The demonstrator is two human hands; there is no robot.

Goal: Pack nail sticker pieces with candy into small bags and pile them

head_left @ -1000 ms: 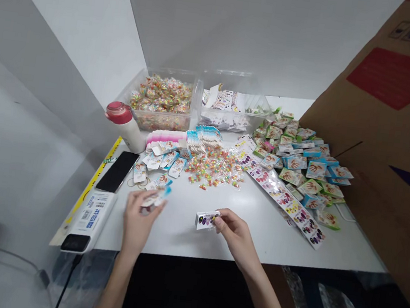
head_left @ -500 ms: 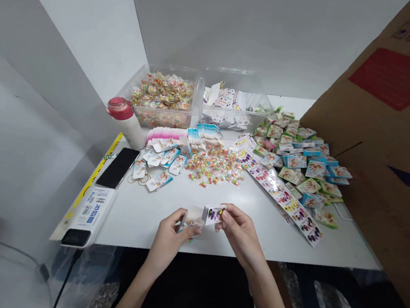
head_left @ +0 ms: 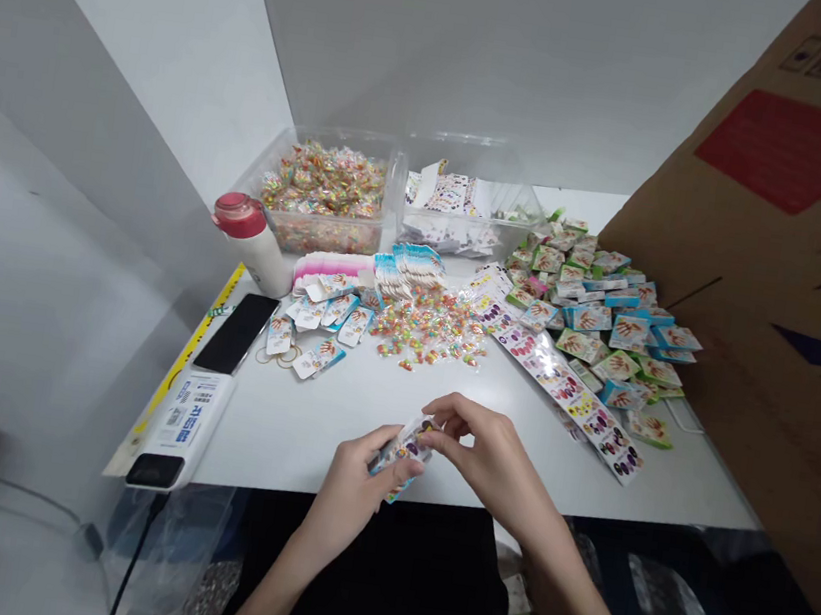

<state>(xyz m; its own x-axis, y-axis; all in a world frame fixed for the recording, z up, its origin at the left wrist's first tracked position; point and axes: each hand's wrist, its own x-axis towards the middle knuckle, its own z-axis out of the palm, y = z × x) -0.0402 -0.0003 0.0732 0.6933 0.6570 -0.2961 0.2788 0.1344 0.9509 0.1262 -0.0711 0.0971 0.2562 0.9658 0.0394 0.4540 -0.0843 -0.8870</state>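
Near the table's front edge, my left hand (head_left: pixel 351 481) is closed around a small printed carton (head_left: pixel 397 465), tilted up to the right. My right hand (head_left: pixel 483 450) pinches a folded nail sticker sheet (head_left: pixel 426 427) at the carton's upper end. The sheet seems partly inside the carton; fingers hide how far. Beyond the hands lies a heap of small clear packets with colourful pieces (head_left: pixel 430 328). Left of it are flat blue-and-white cartons (head_left: pixel 319 360) and several rubber bands (head_left: pixel 287 357). A long strip of nail stickers (head_left: pixel 558 388) lies to the right.
Filled small boxes (head_left: pixel 590 319) pile up at the right beside a big cardboard box (head_left: pixel 760 293). Two clear bins (head_left: pixel 336 235) stand at the back. A bottle (head_left: pixel 256 247), a phone (head_left: pixel 237 333) and a white power bank (head_left: pixel 181 424) line the left edge.
My right hand has brought the folded sticker sheet left and down onto the carton's opening. The carton has tilted and shifted slightly right in my left hand.
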